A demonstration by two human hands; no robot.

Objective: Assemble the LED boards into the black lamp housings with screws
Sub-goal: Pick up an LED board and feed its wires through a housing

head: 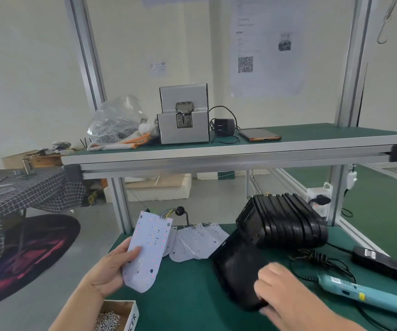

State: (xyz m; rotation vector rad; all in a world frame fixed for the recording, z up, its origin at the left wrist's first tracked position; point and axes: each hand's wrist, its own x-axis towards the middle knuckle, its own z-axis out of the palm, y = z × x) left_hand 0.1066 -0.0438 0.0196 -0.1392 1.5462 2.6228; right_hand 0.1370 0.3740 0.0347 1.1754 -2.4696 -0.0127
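Left hand (112, 268): grips LED board (148, 247), thumb on its face, held above surface (187, 297). Right hand (286, 290): fingers curled on near edge of housing (235, 263), which sits tilted on surface just right of board. Screw box (117, 316): near left wrist.

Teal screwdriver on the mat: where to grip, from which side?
Grip the screwdriver mid-barrel, from above, with the right hand once it frees the housing, fingers across the long axis. It lies flat on the mat, so only top and sides are open. The cord leaves its left end and the other end runs out of frame. The left hand is busy with a board.
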